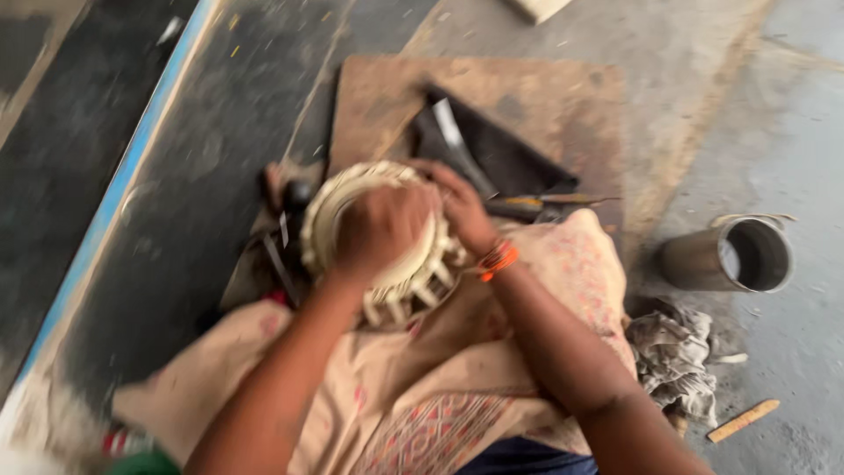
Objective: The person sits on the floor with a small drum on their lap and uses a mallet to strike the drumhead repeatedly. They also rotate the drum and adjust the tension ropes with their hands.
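Observation:
A round cream-coloured wound coil piece [352,198], ring-shaped with pale slotted teeth along its lower edge, rests on my lap over a beige patterned cloth [422,387]. My left hand [380,230] is closed into a fist on the top of the ring. My right hand [462,207], with orange thread bands at the wrist, grips the ring's right side. The frame is blurred by motion, so finger detail is unclear.
A brown board [536,97] lies on the concrete floor with a dark cloth [510,158] and thin tools [545,204] on it. A metal cylinder [730,255] lies on its side at right, a grey rag [677,352] and a wooden stick [743,420] below it. A blue stripe [123,176] runs along the left.

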